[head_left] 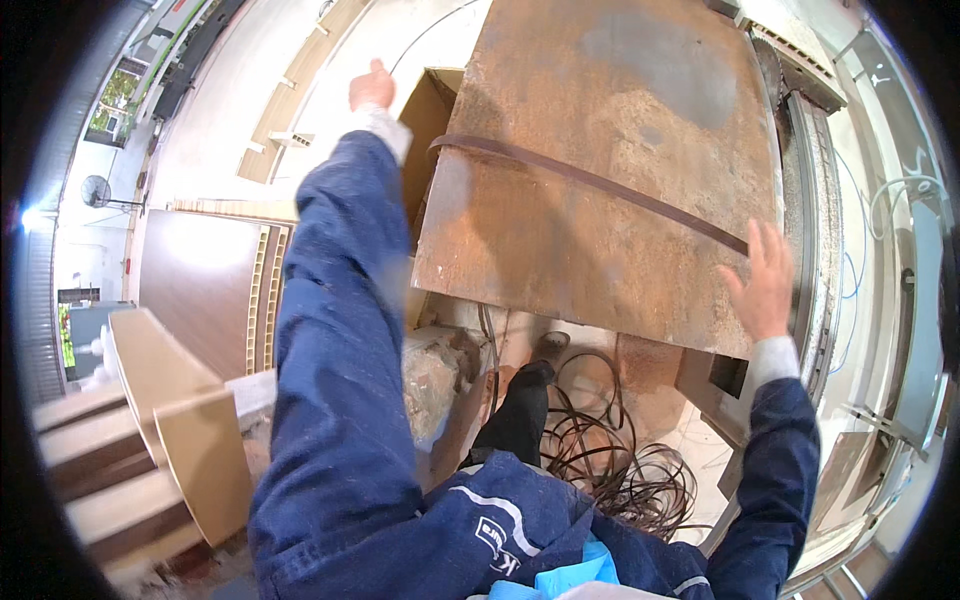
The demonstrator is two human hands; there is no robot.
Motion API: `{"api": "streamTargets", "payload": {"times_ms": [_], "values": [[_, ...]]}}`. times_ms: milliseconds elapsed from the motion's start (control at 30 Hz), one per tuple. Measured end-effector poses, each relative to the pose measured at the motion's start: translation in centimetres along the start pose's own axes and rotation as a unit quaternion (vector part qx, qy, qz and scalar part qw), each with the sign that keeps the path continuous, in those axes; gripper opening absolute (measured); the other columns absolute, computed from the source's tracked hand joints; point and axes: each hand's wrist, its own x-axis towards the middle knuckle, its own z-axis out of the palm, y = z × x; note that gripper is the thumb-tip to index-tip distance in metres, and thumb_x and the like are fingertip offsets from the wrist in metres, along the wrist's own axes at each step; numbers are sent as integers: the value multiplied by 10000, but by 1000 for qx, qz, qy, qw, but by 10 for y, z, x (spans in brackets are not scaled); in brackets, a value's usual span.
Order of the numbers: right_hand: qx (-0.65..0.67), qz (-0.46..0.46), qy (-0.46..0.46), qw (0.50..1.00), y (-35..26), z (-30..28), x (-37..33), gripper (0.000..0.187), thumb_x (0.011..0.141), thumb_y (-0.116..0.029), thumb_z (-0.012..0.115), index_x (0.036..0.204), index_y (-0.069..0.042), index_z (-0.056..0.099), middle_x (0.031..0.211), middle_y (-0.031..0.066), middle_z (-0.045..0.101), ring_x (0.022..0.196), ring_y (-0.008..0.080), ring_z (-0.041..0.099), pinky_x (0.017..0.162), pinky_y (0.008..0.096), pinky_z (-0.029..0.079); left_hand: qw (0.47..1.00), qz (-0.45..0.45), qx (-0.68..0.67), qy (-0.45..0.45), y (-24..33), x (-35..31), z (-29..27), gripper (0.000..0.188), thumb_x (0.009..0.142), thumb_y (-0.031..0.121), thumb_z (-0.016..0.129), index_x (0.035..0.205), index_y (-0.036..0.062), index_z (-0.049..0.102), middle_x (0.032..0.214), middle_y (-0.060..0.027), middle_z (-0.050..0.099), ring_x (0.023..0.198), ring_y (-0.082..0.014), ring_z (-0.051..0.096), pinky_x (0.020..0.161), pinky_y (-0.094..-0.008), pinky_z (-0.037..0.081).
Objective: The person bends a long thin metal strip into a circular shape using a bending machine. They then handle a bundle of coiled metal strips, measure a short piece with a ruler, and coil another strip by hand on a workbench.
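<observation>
Fingers point(770, 238) spread wide on the right hand point(766, 290), released by the look of it, right where the dark brown strap point(600, 182) runs out of sight! Touching it or just beside it? From my end I can't tell. That strap lies slantwise across the rusty metal counter point(560, 240) and dips over its left edge.

Over to the left hand point(372, 90): out past that edge, thumb up, turned away from me, so I can't call its grip.

Step in hand, as I judge it: getting the strap laid across the counter. Next move, I'd say, calls for me to pinch it at the right side and keep it flat, without a twist.

Outward we go: an upright brown board point(425, 125) just beside the counter, a loose tangle of strapping point(630, 460) below, near a shoe point(550, 347), and brown panels point(195, 280) well off to the left.
</observation>
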Motion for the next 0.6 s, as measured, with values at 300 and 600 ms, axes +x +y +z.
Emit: {"api": "streamTargets", "payload": {"times_ms": [300,600], "values": [[205,35,72,975,-94,-80,-246,642,883,-303,747,1422,-52,505,1412,203,522,1330,397,470,1112,498,375,674,133,-705,177,209,-428,-73,179,1058,202,474,983,41,497,857,-21,487,820,-119,465,711,-310,424],[182,124,-2,975,-99,-119,-381,724,876,-333,738,1464,-45,428,1418,261,485,1309,425,473,1090,469,402,759,275,-281,-519,-54,-860,-144,433,949,371,608,1218,32,602,1123,-198,677,1051,-366,650,879,-435,504]]}}
